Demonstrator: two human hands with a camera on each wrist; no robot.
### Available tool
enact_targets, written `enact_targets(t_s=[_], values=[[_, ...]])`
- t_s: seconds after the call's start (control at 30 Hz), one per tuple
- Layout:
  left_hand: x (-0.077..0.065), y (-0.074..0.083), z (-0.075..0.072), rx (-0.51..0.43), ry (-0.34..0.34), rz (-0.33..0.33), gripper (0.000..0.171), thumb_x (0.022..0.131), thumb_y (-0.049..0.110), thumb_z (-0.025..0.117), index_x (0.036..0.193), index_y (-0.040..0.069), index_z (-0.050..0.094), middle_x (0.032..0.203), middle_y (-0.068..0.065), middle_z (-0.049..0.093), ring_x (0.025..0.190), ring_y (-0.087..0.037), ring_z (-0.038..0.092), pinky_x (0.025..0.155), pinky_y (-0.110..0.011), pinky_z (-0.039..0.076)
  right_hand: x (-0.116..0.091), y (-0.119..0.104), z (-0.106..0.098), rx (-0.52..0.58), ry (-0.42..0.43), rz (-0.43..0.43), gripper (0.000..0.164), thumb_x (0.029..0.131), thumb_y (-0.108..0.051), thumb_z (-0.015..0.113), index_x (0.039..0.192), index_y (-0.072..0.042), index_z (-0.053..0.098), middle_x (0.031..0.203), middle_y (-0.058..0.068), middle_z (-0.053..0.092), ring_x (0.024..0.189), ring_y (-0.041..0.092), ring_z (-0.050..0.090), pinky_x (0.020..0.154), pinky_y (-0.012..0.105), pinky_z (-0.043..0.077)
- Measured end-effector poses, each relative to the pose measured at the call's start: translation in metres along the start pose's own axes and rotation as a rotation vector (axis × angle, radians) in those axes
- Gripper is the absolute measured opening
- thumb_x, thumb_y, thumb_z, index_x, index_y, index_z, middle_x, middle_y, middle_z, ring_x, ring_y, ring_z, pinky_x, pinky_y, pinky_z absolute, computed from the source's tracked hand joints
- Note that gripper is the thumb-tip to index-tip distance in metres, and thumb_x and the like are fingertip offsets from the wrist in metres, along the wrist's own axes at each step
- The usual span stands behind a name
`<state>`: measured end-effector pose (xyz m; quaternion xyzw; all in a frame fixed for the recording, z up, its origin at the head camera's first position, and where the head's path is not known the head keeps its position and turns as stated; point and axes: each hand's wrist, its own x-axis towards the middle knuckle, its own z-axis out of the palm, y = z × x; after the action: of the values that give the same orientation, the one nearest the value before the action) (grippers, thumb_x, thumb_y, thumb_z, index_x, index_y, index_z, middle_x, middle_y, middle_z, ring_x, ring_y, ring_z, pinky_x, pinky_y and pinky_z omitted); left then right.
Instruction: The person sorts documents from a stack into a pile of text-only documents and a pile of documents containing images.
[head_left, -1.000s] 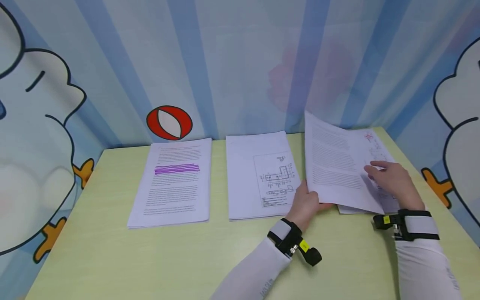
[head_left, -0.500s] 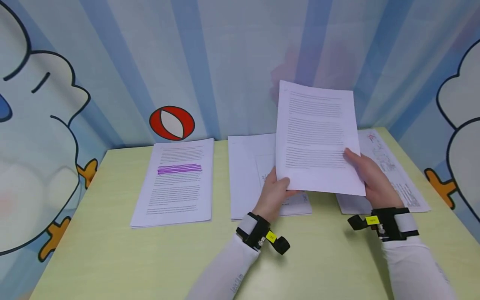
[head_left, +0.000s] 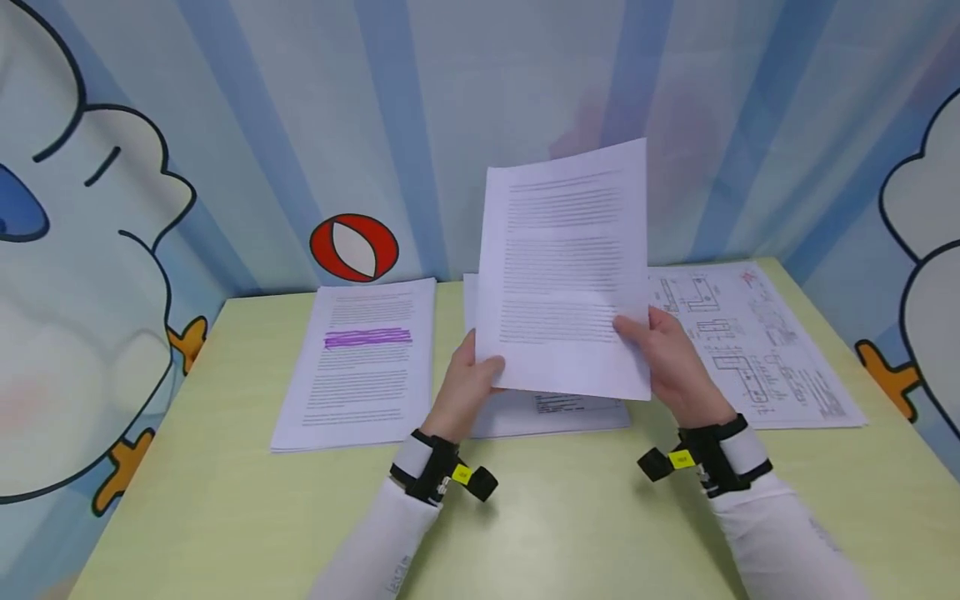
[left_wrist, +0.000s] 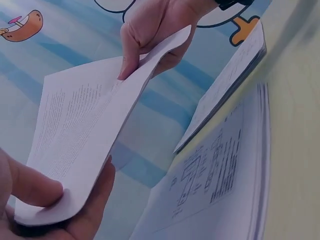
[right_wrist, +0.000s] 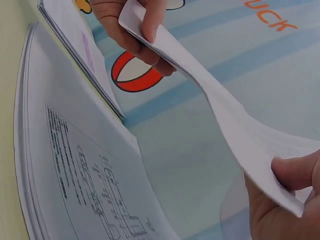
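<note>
Both hands hold a thin sheaf of printed paper [head_left: 562, 275] up off the table. My left hand [head_left: 459, 392] pinches its lower left corner, thumb on the printed face and fingers behind. At the lower right edge my right hand [head_left: 678, 362] grips it the same way. In both wrist views the sheaf bends between the hands. Below it lies the middle paper stack [head_left: 551, 421] with a technical drawing, mostly covered in the head view; the drawing shows in the left wrist view on that stack [left_wrist: 210, 175]. To the right lies a stack of drawings [head_left: 750, 350] with a red star mark.
A text stack [head_left: 352, 375] with a purple highlighted band lies on the left of the pale table [head_left: 555, 517]. Behind the table hangs a striped blue curtain [head_left: 450, 100] with cartoon figures. Each wrist wears a strapped camera.
The sheaf has come up off the right-hand stack and moved left over the middle one. The right hand, loose above the paper a second ago, now grips its right edge; both hands moved left.
</note>
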<state>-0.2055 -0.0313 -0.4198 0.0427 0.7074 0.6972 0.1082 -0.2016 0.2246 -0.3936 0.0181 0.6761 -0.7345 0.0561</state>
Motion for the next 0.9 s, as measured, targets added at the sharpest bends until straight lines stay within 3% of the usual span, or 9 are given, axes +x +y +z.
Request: enact_targets(t_s=[0.1,0.17,0.37,0.57,0.77,0.9], values=[[-0.002,0.002,-0.017,0.040,0.081,0.010,0.045,0.101,0.014,0.045,0.145,0.019,0.043,0.139,-0.004,0.058,0.126,-0.023,0.053,0.110,-0.046,0.040,0.004,0.003,0.019,-0.071,0.006,-0.001,0.049,0.105,-0.020,0.047,0.151,-0.006,0.038,0.104,-0.016,0.067,0.090,0.003,0.070,0.075,0.023,0.058],[-0.002,0.003,-0.029,0.049,0.118,0.032,0.041,0.102,0.018,0.046,0.143,0.018,0.046,0.136,-0.006,0.060,0.125,-0.023,0.055,0.108,-0.045,0.042,0.007,0.006,0.032,-0.097,0.014,0.002,0.047,0.105,-0.019,0.047,0.150,-0.007,0.041,0.102,-0.015,0.068,0.088,0.003,0.070,0.074,0.023,0.058],[-0.005,0.002,-0.059,0.203,0.201,0.102,0.035,0.105,0.029,0.044,0.136,0.016,0.053,0.120,-0.010,0.068,0.101,-0.019,0.067,0.082,-0.032,0.055,0.015,0.010,0.059,-0.148,0.001,-0.007,0.042,0.105,-0.018,0.047,0.146,-0.007,0.047,0.110,-0.002,0.070,0.086,0.004,0.069,0.073,0.023,0.055],[-0.009,-0.004,-0.085,0.340,0.253,0.136,0.037,0.107,0.029,0.041,0.135,0.010,0.055,0.108,-0.018,0.070,0.072,-0.013,0.065,0.055,-0.027,0.049,0.024,0.017,0.084,-0.243,-0.023,0.013,0.041,0.105,-0.021,0.046,0.145,-0.010,0.049,0.130,0.016,0.064,0.096,0.009,0.064,0.077,0.022,0.051],[-0.018,-0.008,-0.121,0.492,0.332,0.132,0.044,0.107,0.032,0.040,0.137,0.004,0.055,0.110,-0.021,0.070,0.080,-0.019,0.065,0.065,-0.026,0.050,0.033,0.029,0.116,-0.291,-0.071,0.047,0.040,0.104,-0.024,0.047,0.143,-0.014,0.051,0.127,0.012,0.067,0.102,0.020,0.069,0.078,0.027,0.054],[-0.024,-0.010,-0.148,0.583,0.393,0.085,0.045,0.106,0.031,0.042,0.136,0.000,0.056,0.111,-0.023,0.068,0.090,-0.026,0.061,0.072,-0.026,0.046,0.038,0.035,0.140,-0.324,-0.131,0.062,0.044,0.102,-0.017,0.046,0.146,-0.011,0.047,0.133,0.011,0.064,0.114,0.024,0.064,0.087,0.031,0.052]])
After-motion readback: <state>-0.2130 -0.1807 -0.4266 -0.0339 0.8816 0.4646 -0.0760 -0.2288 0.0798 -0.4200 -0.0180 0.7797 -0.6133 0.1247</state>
